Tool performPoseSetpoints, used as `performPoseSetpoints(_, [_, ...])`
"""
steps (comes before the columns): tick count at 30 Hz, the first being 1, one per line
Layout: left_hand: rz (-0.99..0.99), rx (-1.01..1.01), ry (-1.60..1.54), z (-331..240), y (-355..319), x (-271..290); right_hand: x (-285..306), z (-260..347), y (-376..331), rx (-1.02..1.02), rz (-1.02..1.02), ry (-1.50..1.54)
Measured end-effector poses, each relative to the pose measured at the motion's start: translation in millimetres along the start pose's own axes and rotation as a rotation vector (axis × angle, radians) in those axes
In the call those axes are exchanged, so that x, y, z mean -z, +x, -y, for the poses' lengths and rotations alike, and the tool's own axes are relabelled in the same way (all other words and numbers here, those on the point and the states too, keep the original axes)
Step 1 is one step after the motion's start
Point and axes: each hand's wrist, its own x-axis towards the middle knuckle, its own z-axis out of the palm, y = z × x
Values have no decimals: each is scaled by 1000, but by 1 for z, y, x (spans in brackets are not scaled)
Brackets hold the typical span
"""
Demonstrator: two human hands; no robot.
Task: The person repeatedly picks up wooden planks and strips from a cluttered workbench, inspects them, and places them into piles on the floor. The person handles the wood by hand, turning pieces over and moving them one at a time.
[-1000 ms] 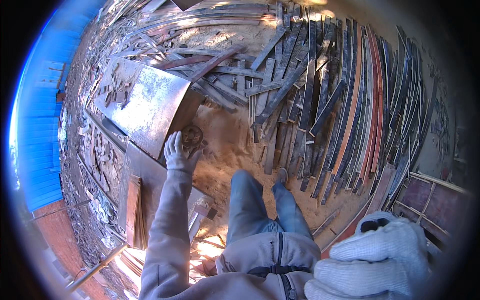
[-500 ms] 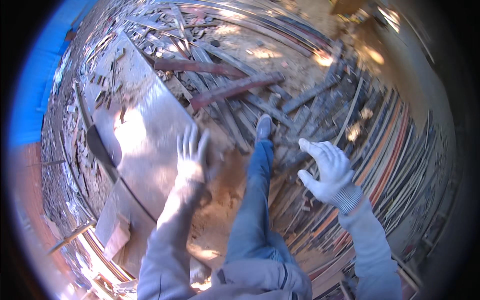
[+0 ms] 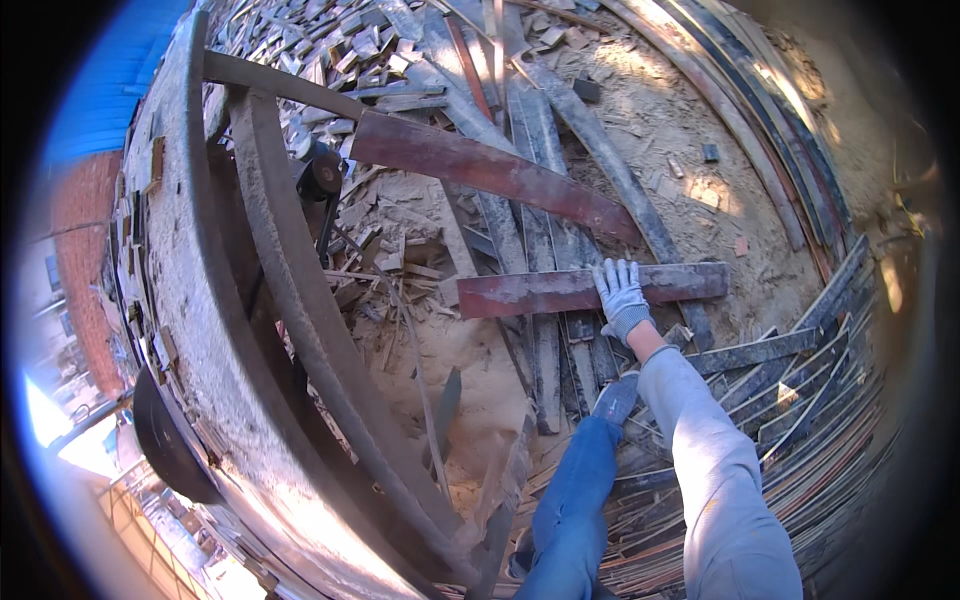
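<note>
My right hand point(image 3: 622, 296), in a white knitted glove, lies across a reddish-brown plank point(image 3: 540, 291) dusted with grey. Its fingers are stretched out and slightly apart, with the tips at the plank's far edge; the underside of the plank is hidden. This plank rests level on several grey boards point(image 3: 543, 350). A second reddish plank point(image 3: 480, 175) slants just beyond it, its left end close to the metal frame point(image 3: 300, 240) of a work table. Nowhere in the picture does my left hand show.
At left stands the dusty table point(image 3: 190, 260) with a dark curved disc point(image 3: 165, 440) at its side and a dark round machine part point(image 3: 320, 175) beneath. Offcuts point(image 3: 340, 50) lie heaped at the back. Thin strips point(image 3: 700, 500) spread at lower right. My shoe point(image 3: 617, 397) stands among boards.
My view has swung lower and closer to the boards. My right hand has come from the air onto the reddish plank. My left hand, earlier above the table top, has left the picture.
</note>
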Motion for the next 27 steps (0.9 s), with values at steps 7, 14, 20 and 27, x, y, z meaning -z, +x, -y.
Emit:
performPoseSetpoints(7, [-340,515,-642,36,14,16,30,-55,-13,-92,-293,311])
performPoseSetpoints(14, [-382,555,-618,50,27,17,126,-44,87,-138,-552,455])
performPoseSetpoints(20, [-393,596,-618,27,24,18,154,-13,162,-37,-672,464])
performPoseSetpoints(27, [-408,568,-564,1,22,14,175,-13,143,-108,-368,531])
